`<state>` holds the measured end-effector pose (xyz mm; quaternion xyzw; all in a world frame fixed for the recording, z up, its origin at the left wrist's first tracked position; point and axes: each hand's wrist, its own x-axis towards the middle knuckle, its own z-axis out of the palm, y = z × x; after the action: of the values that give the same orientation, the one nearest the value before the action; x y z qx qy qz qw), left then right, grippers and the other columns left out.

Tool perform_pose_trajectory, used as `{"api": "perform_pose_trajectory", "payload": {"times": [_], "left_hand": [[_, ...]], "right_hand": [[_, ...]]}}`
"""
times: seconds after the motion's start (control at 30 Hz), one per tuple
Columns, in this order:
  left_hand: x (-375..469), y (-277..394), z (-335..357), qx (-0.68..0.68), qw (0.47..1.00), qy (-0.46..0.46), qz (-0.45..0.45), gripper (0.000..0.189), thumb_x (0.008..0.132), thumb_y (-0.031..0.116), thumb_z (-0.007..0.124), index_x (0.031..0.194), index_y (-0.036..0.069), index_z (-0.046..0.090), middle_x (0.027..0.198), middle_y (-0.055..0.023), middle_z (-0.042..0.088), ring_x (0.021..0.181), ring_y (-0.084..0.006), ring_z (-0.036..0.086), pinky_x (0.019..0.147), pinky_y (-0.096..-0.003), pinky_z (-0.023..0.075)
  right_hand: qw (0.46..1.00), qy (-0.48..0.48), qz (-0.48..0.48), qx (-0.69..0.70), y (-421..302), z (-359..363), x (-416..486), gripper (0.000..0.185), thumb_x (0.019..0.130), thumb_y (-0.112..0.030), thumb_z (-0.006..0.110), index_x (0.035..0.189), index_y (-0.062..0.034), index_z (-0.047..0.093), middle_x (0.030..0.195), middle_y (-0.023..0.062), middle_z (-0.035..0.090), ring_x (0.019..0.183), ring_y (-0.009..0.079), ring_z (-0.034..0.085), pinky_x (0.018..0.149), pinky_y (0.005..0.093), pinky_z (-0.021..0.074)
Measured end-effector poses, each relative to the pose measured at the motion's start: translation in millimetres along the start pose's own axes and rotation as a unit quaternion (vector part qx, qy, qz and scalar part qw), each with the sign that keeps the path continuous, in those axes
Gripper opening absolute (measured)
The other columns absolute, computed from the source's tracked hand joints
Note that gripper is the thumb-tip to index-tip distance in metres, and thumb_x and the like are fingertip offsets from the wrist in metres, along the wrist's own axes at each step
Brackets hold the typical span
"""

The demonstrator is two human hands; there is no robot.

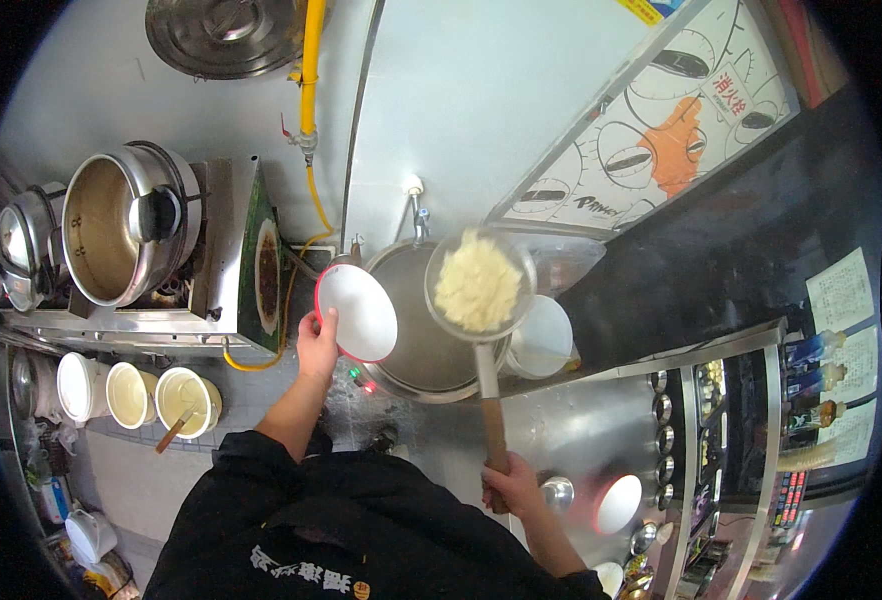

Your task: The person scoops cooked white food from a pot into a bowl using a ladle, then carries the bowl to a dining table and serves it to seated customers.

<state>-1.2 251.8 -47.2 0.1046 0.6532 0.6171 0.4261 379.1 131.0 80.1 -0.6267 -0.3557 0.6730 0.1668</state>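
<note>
My left hand (pixel 318 345) grips the rim of a white bowl (pixel 358 313) with a red outside, tilted beside a large round metal pot (pixel 418 352). With my right hand (pixel 512 484) I hold the wooden handle of a strainer ladle (pixel 490 375). Its round basket is over the pot's right side and carries a heap of pale yellow food (pixel 478 281), perhaps noodles; its exact kind is unclear. Cloudy liquid seems to fill the pot below. A small tap (pixel 420 221) is on the wall behind the pot.
A gas stove (pixel 220 247) with a big open metal pot (pixel 103 225) stands at left. Below are white tubs (pixel 188 401), one with a wooden-handled tool. A translucent white container (pixel 542 337) adjoins the pot's right. The steel counter (pixel 583 420) holds bowls; a yellow gas pipe (pixel 310 67) runs down the wall.
</note>
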Motion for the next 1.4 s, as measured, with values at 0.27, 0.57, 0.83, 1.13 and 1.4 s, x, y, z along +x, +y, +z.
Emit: {"api": "perform_pose_trajectory", "payload": {"times": [0.27, 0.57, 0.83, 1.13, 1.4], "left_hand": [[1, 3, -3, -0.006, 1.0, -0.009, 0.006, 0.055, 0.094, 0.04, 0.071, 0.127, -0.001, 0.054, 0.108, -0.0108, 0.066, 0.091, -0.0168, 0.063, 0.076, -0.0316, 0.054], [-7, 2, 18, -0.03, 0.999, -0.017, -0.037, 0.06, 0.095, 0.044, 0.07, 0.131, 0.001, 0.052, 0.112, -0.0113, 0.065, 0.094, -0.0176, 0.063, 0.077, -0.0327, 0.0547], [-3, -2, 8, -0.017, 0.999, -0.024, -0.022, 0.063, 0.094, 0.045, 0.071, 0.132, -0.001, 0.051, 0.115, -0.0127, 0.065, 0.097, -0.0181, 0.062, 0.078, -0.0337, 0.0545], [-7, 5, 0, 0.021, 0.999, -0.037, -0.027, 0.057, 0.096, 0.043, 0.068, 0.132, 0.001, 0.052, 0.11, -0.0096, 0.065, 0.093, -0.0163, 0.063, 0.073, -0.0319, 0.055], [-13, 14, 10, -0.048, 0.993, -0.079, -0.077, 0.057, 0.098, 0.051, 0.061, 0.135, 0.007, 0.051, 0.122, -0.0086, 0.062, 0.1, -0.0204, 0.064, 0.076, -0.039, 0.0585]], "right_hand": [[0.999, 0.006, 0.052, 0.015, 16, -2, -3, 0.023, 0.09, -0.01, 0.067, 0.105, -0.0021, 0.052, 0.075, 0.0088, 0.061, 0.054, 0.0212, 0.063, 0.047, 0.0363, 0.0529], [0.979, 0.066, -0.184, 0.056, -54, -33, -110, 0.026, 0.085, 0.002, 0.065, 0.107, 0.0, 0.052, 0.072, 0.0096, 0.062, 0.054, 0.0207, 0.064, 0.048, 0.035, 0.0542], [0.996, 0.046, -0.076, 0.013, -14, -10, -32, 0.018, 0.089, -0.005, 0.064, 0.102, -0.0019, 0.052, 0.073, 0.0093, 0.061, 0.055, 0.0202, 0.064, 0.049, 0.0352, 0.054], [0.999, 0.008, 0.027, 0.035, 7, 8, 3, 0.023, 0.09, -0.013, 0.069, 0.102, -0.0038, 0.052, 0.075, 0.0072, 0.059, 0.057, 0.019, 0.062, 0.048, 0.0358, 0.0522], [0.988, 0.049, -0.145, 0.025, -48, -29, -94, 0.034, 0.088, -0.003, 0.065, 0.118, -0.003, 0.05, 0.079, 0.01, 0.063, 0.06, 0.0211, 0.066, 0.054, 0.0354, 0.0556]]}}
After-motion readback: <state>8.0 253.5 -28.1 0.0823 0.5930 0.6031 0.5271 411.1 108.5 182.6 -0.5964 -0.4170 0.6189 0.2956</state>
